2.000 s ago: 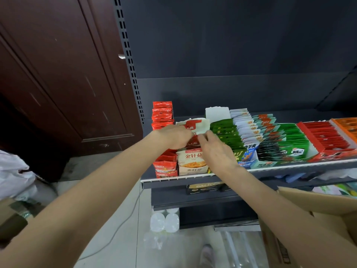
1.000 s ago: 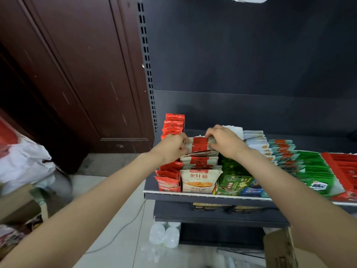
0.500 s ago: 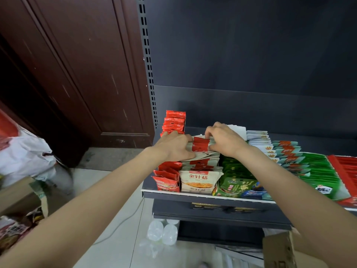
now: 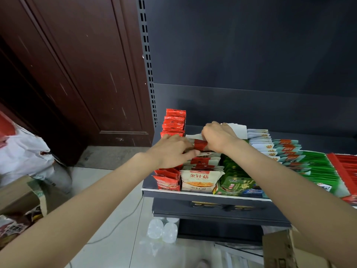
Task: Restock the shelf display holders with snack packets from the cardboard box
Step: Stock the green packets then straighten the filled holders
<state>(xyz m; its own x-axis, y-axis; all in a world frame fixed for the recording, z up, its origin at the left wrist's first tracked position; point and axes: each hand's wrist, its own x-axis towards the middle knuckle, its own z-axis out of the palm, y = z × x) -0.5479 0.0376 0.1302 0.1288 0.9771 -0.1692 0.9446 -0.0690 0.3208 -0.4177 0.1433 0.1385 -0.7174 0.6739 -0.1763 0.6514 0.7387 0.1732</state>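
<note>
Dark grey steel forms the shelf unit's back panel, the largest surface in view, with a perforated upright along its left edge. Left of the upright we see a reddish-brown wooden door. Below it, on the pale tiled floor, a white and red sack rests against an open carton.

We reach both bare arms toward the shelf, whose front edge carries a white strip. Rows of packets stand on it in display holders: red packets at the far left, then the cream and red snack packets with an orange-printed front, then green packets, white and teal packets, more green packets and a red holder at the right edge.

The cardboard box sits at the lower right, below the shelf and partly hidden by our right forearm. Clear plastic bottles stand on the floor beneath the shelf.

Our left hand is curled, thumb and fingers pinching the upper packets in the cream and red row. Our right hand is clenched on the red header of the same packet bundle, just in front of a white card divider. The two hands nearly touch above the row.
</note>
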